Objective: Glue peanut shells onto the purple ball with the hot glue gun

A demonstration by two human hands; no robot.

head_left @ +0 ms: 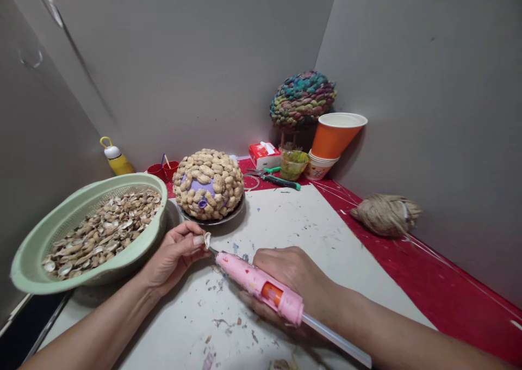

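Observation:
Between the thumb and fingers of my left hand is a peanut shell, its pale hollow side showing. My right hand is wrapped round a pink glue gun with a clear glue stick poking out of its back end. The gun's nozzle is at the shell, touching or very near it. Just beyond stands a ball covered in peanut shells, on a dark dish; a purple balloon shows through a gap in its front. Most of the right fingers are hidden behind the gun.
At left, a green colander holds loose peanut shells. Along the back are a yellow bottle, red cups, pliers, a tissue box, paper cups and a coloured shell ball. Twine lies right.

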